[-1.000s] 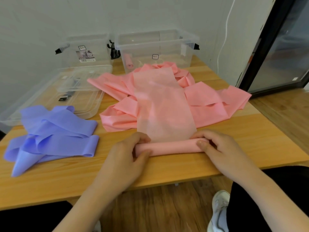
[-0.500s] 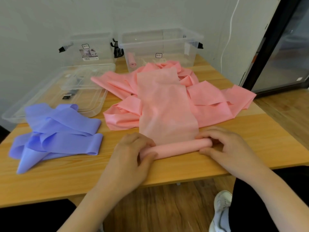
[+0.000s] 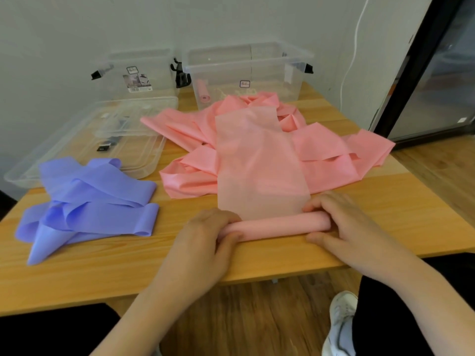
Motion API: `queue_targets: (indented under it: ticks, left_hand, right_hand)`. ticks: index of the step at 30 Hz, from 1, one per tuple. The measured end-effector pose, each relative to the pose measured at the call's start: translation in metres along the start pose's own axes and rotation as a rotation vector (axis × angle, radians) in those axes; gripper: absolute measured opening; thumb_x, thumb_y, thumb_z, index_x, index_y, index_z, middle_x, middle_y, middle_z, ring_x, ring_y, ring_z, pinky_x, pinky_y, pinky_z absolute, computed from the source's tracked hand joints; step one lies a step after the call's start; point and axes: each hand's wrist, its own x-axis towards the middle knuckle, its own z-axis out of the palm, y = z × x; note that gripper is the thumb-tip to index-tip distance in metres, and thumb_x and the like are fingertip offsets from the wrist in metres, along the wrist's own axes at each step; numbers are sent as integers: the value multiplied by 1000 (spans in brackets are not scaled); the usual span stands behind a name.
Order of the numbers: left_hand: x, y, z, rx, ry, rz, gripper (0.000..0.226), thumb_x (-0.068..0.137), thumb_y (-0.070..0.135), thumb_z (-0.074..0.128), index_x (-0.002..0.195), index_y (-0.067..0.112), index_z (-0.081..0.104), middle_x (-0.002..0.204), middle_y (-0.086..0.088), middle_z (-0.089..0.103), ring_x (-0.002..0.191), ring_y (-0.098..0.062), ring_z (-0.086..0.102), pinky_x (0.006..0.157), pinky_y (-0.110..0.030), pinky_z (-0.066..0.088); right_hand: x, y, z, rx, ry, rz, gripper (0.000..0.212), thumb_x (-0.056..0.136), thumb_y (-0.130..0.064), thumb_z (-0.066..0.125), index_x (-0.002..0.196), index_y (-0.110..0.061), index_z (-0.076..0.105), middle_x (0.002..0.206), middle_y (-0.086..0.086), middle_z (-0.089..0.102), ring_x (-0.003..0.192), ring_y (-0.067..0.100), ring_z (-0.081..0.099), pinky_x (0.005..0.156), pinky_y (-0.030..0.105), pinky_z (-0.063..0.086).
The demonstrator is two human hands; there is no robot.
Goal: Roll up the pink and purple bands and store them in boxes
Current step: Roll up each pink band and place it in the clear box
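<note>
A long pink band point(image 3: 259, 160) lies stretched toward me over a heap of more pink bands point(image 3: 334, 160). Its near end is wound into a pink roll point(image 3: 277, 226) close to the table's front edge. My left hand point(image 3: 203, 237) grips the roll's left end, thumb in front and fingers over the top. My right hand point(image 3: 341, 224) holds the right end the same way. Several purple bands point(image 3: 90, 204) lie loose at the left. A clear box point(image 3: 246, 73) at the back holds one small pink roll point(image 3: 203, 92). A second clear box point(image 3: 138, 73) stands left of it.
Clear lids point(image 3: 102, 140) lie stacked behind the purple bands. The wooden table point(image 3: 385, 201) ends near my lap. A white cable point(image 3: 352, 60) hangs on the wall, and a dark glass door point(image 3: 437, 73) stands at the right. My shoe point(image 3: 339, 322) shows below.
The pink roll has turned a little further onto the band and grown slightly thicker. Both hands keep their hold on its ends; my view has shifted slightly.
</note>
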Motion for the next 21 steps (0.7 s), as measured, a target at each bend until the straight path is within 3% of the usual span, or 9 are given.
queue_targets:
  ticks: [5,7,9,11,15,18,21]
  left_hand:
    - [1,-2,2,33,-6,36,32,77,43,51,98,23,63,95,15,57,90,1,47,83,-5,32]
    - [2,0,1,13,3,19,25,78,39,53,95,23,65,91,15,58,86,0,48,80,-6,34]
    - [2,2,1,-15,27,-19,19,81,30,54,96,23,65,89,14,62,80,0,51,76,-3,34]
    - [2,2,1,-28,34,-31,19,83,29,55,100,25,63,94,14,62,81,4,51,76,-1,33]
    - [3,0,1,23,-32,38,37,74,46,53,101,24,64,97,16,56,92,2,47,83,-5,32]
    - [4,3,0,8,3,-3,23,81,32,61,101,22,66,93,16,59,84,0,50,79,-2,33]
    - [2,3,0,-32,65,-50,26,84,20,63,106,33,55,93,16,57,76,1,51,75,1,33]
  right_hand:
    - [0,-2,2,161,152,27,11,89,-22,55,84,-32,54,82,-15,57,83,-4,51,66,8,36]
    - [1,-2,2,149,134,-10,5,88,-31,57,85,-35,55,87,-16,56,88,-4,50,71,6,35]
    - [1,0,1,118,60,-49,23,75,-40,68,94,-39,55,98,-23,52,99,-7,45,79,3,30]
    - [1,1,0,81,63,-49,37,71,-28,75,96,-43,53,100,-27,52,101,-10,43,81,1,28]
    - [3,2,4,63,170,-38,22,82,-17,63,89,-38,58,91,-22,58,93,-6,49,76,3,32]
    - [6,4,6,9,144,-60,12,88,-26,58,96,-35,61,96,-22,54,97,-1,45,84,6,29]
    - [5,4,6,-20,61,-74,26,81,-32,66,106,-35,59,102,-25,48,100,-6,40,88,6,27]
